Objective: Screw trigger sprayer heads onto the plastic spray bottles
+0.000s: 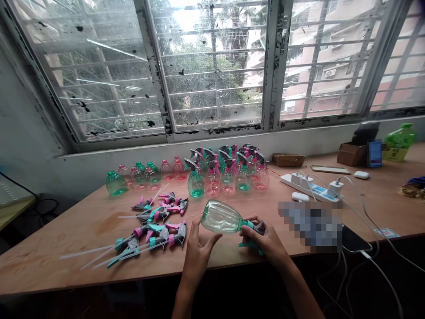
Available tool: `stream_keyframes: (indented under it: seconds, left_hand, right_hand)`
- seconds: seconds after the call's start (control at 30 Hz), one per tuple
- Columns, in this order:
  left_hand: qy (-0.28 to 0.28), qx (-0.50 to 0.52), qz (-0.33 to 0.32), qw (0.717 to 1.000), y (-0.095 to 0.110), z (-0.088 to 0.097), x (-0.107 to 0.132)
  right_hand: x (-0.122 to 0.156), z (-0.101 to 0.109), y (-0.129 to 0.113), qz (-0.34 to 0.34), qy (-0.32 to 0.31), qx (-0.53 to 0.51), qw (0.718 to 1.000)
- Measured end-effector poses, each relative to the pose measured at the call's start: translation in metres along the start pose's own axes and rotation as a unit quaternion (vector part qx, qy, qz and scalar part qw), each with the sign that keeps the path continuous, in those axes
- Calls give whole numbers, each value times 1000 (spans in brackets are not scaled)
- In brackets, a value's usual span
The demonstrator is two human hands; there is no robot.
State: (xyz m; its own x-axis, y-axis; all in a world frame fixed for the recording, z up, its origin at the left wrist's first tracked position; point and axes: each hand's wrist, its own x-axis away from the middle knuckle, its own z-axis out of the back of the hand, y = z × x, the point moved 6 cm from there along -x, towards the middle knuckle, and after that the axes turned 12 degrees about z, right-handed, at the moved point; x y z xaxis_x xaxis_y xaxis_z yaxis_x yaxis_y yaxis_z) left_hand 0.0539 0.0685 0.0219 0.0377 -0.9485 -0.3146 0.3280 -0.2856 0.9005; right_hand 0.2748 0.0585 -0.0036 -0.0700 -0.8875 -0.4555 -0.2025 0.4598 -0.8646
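A clear green spray bottle point(223, 217) lies tilted on its side between my hands, above the front of the table. My left hand point(199, 246) cups its base end, the thumb below and the fingers partly hidden behind the plastic. At the neck, my right hand point(262, 241) is closed around the grey and teal spray head point(258, 227), whose teal trigger shows beneath the fingers. Loose spray heads point(159, 237) in pink, teal and grey, with thin tubes, are piled left of my left hand. Behind the held bottle stand several finished-looking spray bottles point(229, 179) with heads on.
Several headless green and pink bottles point(117, 184) stand at the back left. On the right are a white power strip point(314, 188) with cables, a phone point(355, 239), earbud cases, a brown box point(352, 150) and a green jug point(400, 141). A window runs behind the table point(99, 221).
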Motion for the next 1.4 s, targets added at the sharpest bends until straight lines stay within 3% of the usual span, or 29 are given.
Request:
stream_keyframes:
  seconds: [0.53,0.7,1.2,1.4]
  left_hand:
    - [-27,23,22,999,-1,-2,2]
    - [0,9,-7,1000,-3,-1,-1]
    - [-27,22,34,999,6,-3,3]
    - [-6,8,28,1000,8,0,4]
  right_hand:
    - [-1,-1,-1,-2,0,8,1000]
    - [0,0,0,0,-6,-1,1000]
    - [-1,-2,-3,-4,1,17,1000]
    - [0,-2,-2,9,-3,24,1000]
